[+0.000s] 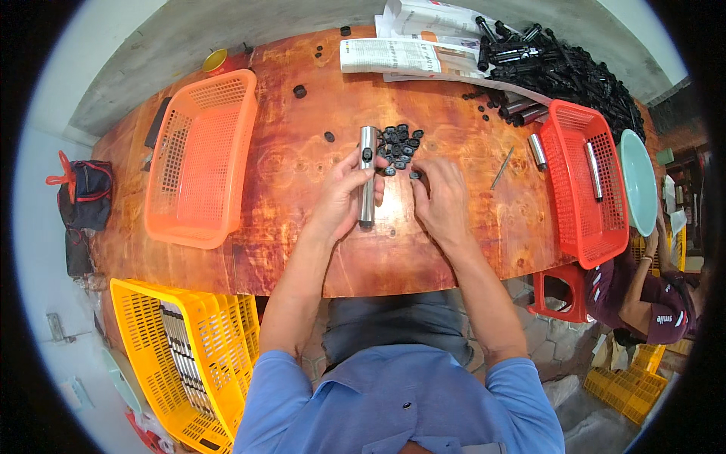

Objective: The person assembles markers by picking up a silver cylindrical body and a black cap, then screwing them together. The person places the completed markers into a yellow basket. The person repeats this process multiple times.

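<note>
My left hand [345, 191] is wrapped round a silver metal tube [367, 198], held upright in the picture over the table. A black oval piece [367, 153] sits on the tube's upper side, and its lower end is black. My right hand [441, 198] is closed, with a small black part [415, 174] at the tips of its thumb and forefinger. Between the hands and just beyond them lies a pile of similar small black parts [399, 144]. The palm side of my right hand is hidden.
An orange basket [246, 159] stands left; a red basket [558, 181] with a silver tube [594, 172] stands right. Far right are newspapers [408, 57] and a heap of black parts [575, 79]. A thin rod [502, 168] lies nearby. Another person [643, 303] bends at right.
</note>
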`<state>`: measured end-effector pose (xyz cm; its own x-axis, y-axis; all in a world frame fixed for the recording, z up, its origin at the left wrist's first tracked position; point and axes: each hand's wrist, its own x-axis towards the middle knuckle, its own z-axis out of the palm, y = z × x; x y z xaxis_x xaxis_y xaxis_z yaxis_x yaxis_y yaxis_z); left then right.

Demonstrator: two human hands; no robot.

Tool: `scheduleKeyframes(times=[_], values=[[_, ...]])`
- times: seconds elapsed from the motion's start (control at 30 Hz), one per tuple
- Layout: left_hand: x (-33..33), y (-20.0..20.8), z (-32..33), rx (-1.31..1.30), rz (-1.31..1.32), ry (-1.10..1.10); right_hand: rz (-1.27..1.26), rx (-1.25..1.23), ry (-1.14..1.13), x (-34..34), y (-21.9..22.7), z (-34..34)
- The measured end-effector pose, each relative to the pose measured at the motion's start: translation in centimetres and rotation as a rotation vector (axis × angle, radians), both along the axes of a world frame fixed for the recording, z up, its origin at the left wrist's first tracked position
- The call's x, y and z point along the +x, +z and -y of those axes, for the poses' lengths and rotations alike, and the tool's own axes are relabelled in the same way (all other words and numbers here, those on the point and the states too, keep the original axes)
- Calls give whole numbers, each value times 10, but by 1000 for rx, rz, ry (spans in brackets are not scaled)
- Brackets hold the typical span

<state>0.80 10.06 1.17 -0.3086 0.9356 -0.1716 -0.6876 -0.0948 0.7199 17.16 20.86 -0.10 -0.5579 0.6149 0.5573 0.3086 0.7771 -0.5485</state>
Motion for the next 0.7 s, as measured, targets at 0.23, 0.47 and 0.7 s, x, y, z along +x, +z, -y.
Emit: scheduleKeyframes(times=[0.23,0.47,0.7], values=[[-2,-2,-1,19,64,-13,161,-29,-58,5,4,1],[3,-4,-1,17,47,-69,105,-11,-59,2,9,4],[4,-4,-1,15,54,-67,41,-83,-22,1,10,4]])
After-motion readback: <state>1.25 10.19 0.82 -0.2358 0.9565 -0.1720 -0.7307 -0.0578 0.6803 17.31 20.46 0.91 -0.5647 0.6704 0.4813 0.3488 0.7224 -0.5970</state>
